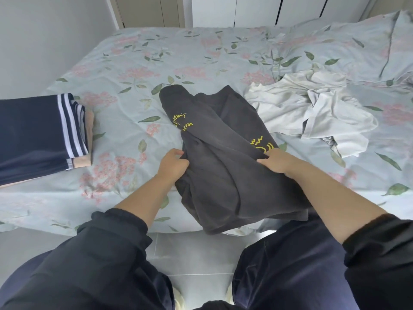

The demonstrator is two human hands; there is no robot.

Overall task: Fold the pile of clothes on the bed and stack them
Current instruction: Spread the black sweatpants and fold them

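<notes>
Left hand (173, 163): fingers curled, gripping the left edge of the dark grey garment with yellow print (223, 157).
Right hand (278, 163): pinching the garment's right side.
Garment: draped over the near edge of the floral bed sheet (134, 63).
Folded navy striped stack (38, 135): left.
Crumpled white clothes (312, 106): right.

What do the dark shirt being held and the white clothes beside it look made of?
The dark shirt: likely soft cotton knit, matte, draping in thick folds, yellow print. The white clothes: thin light fabric, perhaps cotton, crumpled into sharp creases.
</notes>
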